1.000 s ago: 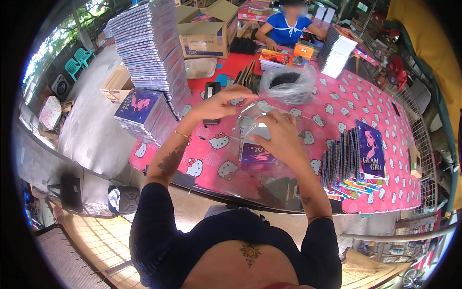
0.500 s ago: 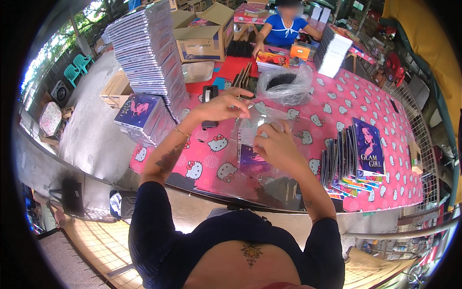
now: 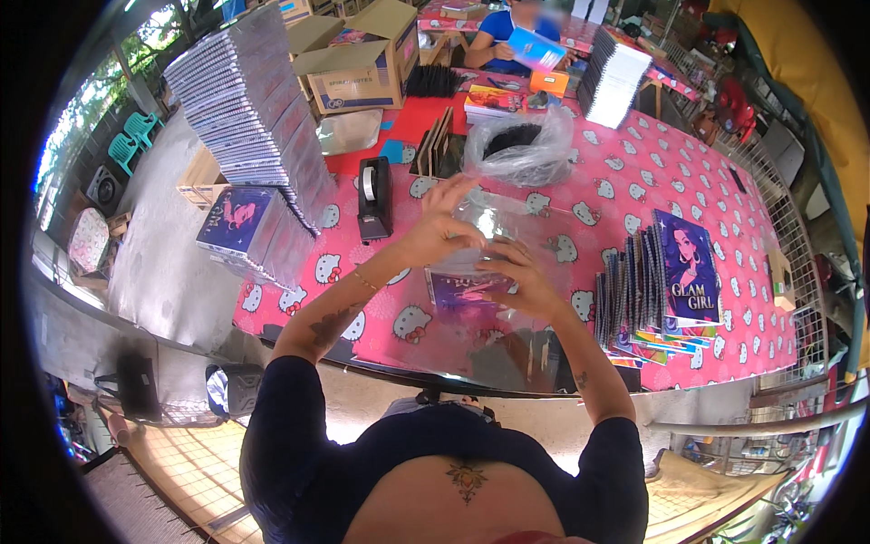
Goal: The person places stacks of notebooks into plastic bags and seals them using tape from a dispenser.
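Holding a clear plastic sleeve [image 3: 494, 238] raised above the tabletop [image 3: 634, 195], the person kept both hands up near the middle of the front edge, probably so the thin film could hang free and its mouth stay open over the purple-covered book [image 3: 464, 297] lying flat beneath it. The left hand [image 3: 437, 231] was curled, fingers pinching the upper left part of the sleeve; the right hand [image 3: 521, 276] lay lower, fingers closed on the film just above the book. Whether the book was already partly inside the sleeve could not be told, since the glare hid the edges. Near the left edge a tall leaning stack of wrapped books [image 3: 249, 109] stood behind a lower pile of wrapped books [image 3: 245, 231] at the front left corner, seemingly set where the left arm could reach them. A black tape dispenser [image 3: 374, 195] stood just left of the hands, close but not touching. Toward the right edge a row of upright books [image 3: 657, 290] was packed cover to cover, close to the right forearm. A crumpled clear bag [image 3: 518, 150] sat farther back toward the middle. Open cloth remained between the hands and that bag, and along the right back area; the left side offered little room. Another person [image 3: 507, 23] sat at the far edge.
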A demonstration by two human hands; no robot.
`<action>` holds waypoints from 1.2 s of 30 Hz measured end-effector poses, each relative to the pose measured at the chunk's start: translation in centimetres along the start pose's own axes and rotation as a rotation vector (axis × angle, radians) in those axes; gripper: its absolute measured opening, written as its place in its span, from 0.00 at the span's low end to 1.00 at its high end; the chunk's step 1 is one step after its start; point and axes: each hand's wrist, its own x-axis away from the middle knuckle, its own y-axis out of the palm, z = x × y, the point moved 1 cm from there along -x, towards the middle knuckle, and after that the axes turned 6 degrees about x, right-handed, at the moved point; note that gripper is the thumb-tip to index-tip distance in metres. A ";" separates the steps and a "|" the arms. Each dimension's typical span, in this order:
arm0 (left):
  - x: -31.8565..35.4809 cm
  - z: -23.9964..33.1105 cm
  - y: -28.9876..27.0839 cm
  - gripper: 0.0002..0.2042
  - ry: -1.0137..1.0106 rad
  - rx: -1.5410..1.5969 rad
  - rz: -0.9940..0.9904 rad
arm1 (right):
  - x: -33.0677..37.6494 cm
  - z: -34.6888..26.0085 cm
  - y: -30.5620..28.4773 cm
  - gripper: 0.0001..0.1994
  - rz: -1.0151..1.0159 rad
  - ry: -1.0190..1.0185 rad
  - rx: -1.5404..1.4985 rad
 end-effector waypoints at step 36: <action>4.3 -2.6 -2.2 0.32 -0.681 1.101 0.255 | -5.5 4.5 -0.6 0.44 -0.058 0.430 -0.747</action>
